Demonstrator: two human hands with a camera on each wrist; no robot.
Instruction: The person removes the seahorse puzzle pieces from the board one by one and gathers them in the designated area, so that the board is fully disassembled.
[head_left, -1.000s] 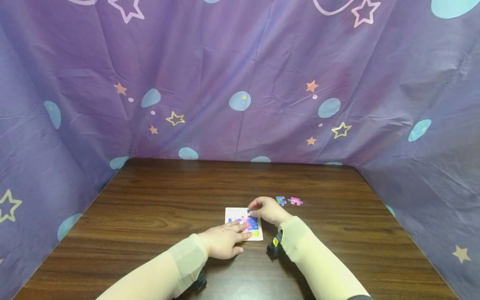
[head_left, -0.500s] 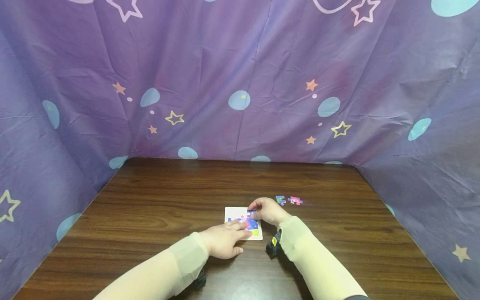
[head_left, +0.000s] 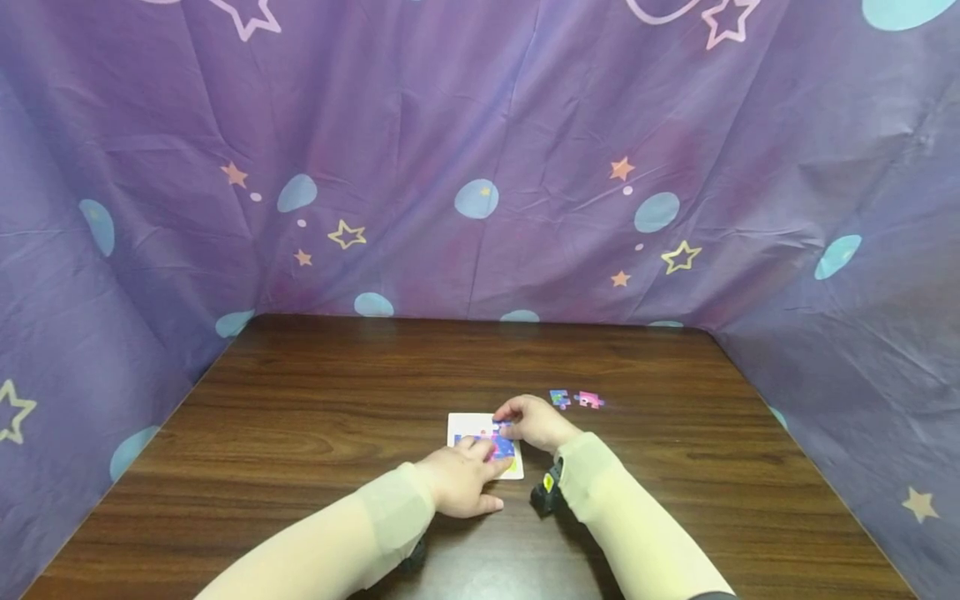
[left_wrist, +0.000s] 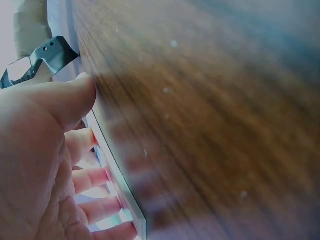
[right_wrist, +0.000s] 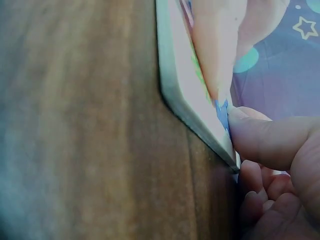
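Observation:
A small white puzzle board [head_left: 461, 424] with a blue, pink and yellow-green picture lies on the table. My left hand [head_left: 457, 483] rests over its lower left part with the fingers straight and spread, hiding some of the picture. At the upper right of the board, my right hand [head_left: 536, 422] pinches a blue jigsaw piece [head_left: 500, 426] between thumb and fingers, close on the board's surface. In the right wrist view the thumb [right_wrist: 250, 132] presses at the blue picture [right_wrist: 222, 115]. The left wrist view has the left fingertips [left_wrist: 105, 207] along the board's edge.
Two loose jigsaw pieces, one blue and green [head_left: 559, 398] and one pink [head_left: 589, 400], lie beyond the right hand. The brown wooden table [head_left: 337, 375] meets a purple star-patterned cloth [head_left: 405, 208] at the back and sides.
My left hand has shifted a little right across the board. The right hand stays at the upper right, and more of the blue piece shows under its fingers than a second ago.

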